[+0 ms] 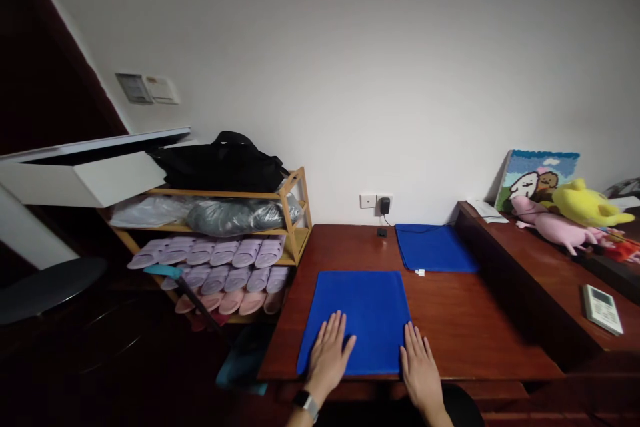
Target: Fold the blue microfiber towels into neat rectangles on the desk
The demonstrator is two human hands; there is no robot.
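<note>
A flat blue cloth, nearly square, lies on the brown wooden table close to its front edge. My left hand rests flat on the cloth's left front part, fingers stretched out and pointing away from me. A watch is on that wrist. At the cloth's right edge, my right hand lies flat with its fingers straight, partly over the cloth and partly over the wood. Neither hand grasps anything. Another blue cloth, with a small white tag at its front edge, lies farther back against the wall.
Left of the table stands a wooden rack with several purple and pink slippers and a black bag on top. A plugged-in adapter hangs on the wall. On the raised right-hand surface lie plush toys and a white remote.
</note>
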